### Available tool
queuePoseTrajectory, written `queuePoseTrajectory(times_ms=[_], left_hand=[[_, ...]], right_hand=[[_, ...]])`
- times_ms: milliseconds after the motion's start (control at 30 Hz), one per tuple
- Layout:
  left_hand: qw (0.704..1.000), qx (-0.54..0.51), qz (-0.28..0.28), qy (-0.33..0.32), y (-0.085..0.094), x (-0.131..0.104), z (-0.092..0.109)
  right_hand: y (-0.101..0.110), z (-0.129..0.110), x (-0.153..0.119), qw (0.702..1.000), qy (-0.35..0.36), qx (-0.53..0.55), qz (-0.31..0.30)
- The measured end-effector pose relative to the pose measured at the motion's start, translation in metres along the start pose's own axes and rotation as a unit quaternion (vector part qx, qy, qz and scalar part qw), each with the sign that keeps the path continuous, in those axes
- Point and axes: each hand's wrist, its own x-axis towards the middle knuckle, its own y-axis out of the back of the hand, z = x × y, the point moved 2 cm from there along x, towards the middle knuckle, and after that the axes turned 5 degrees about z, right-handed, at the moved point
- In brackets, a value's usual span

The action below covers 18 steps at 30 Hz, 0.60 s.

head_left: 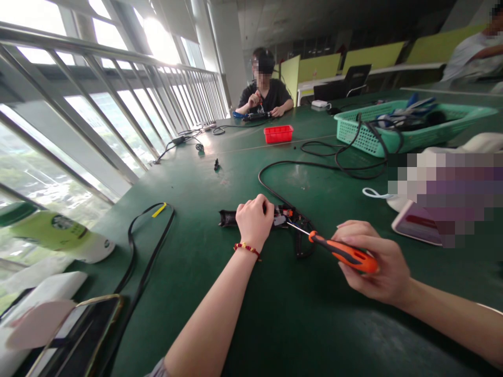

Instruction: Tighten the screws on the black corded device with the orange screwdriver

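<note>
My left hand (253, 221) is closed over the barrel of a black gun-shaped electric device (227, 218) lying on the table. To the right of that hand the device's inside shows, with grey and orange parts, and a dark handle points towards me. In my right hand (387, 272) is a screwdriver (346, 253) with an orange and black handle, held in the fingers. Its thin metal shaft slants left, and the tip meets the opened part of the device; what exactly it touches is too small to tell. A black cable (271, 180) runs from the device.
A red bin (279, 134) and a green basket (361, 133) with tools stand farther back. Another person (265, 94) works across the green table (188, 293). Left lie a phone (84, 335), a cup (58, 233) and a black strap (153, 262). A pixelated object (456, 193) is at right.
</note>
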Motion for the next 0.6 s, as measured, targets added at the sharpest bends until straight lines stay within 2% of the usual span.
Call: queuePoseTrajectory(times_ms=[133,333,500,600], left_hand=[[1.0,0.001,0.001,-0.002,-0.0005,-0.0002,-0.0001],[1.0,0.004,0.008,-0.005,-0.0012,0.0,-0.0004],[1.0,0.011,0.008,-0.006,-0.0011,-0.0001,-0.0012],[1.0,0.01,0.009,-0.006,-0.0013,-0.0002,-0.0011]], right_hand=[[-0.0003,-0.0006,0.0007,0.999,0.036,-0.028,-0.021],[-0.0003,-0.0001,-0.0009,1.0,-0.006,0.007,0.001],[-0.0017,0.0001,-0.0013,0.999,0.03,-0.026,-0.013],[-0.0012,0.0006,-0.0015,1.0,0.02,-0.018,-0.011]])
